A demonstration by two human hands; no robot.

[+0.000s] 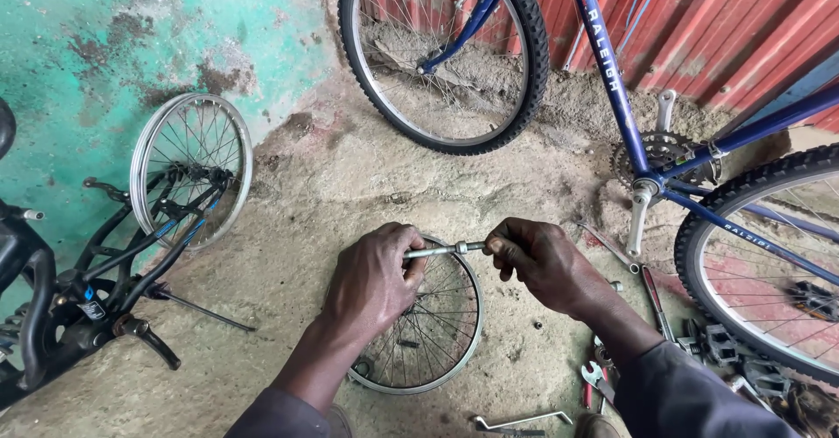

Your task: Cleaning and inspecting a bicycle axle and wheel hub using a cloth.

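Observation:
My left hand (371, 279) grips one end of a thin metal axle (444, 249), held level in front of me. My right hand (540, 263) pinches the other end of the axle with its fingertips. Just below both hands a small spoked bicycle wheel rim (470, 342) lies flat on the concrete floor, partly hidden by my left hand and forearm.
A blue bicycle (612, 71) leans against a red corrugated wall, with its front wheel (444, 53) upper centre and its rear wheel (760, 263) at right. A black bike frame with a bare rim (190, 171) stands left. Spanners (594, 375) and pedals (721, 344) lie lower right.

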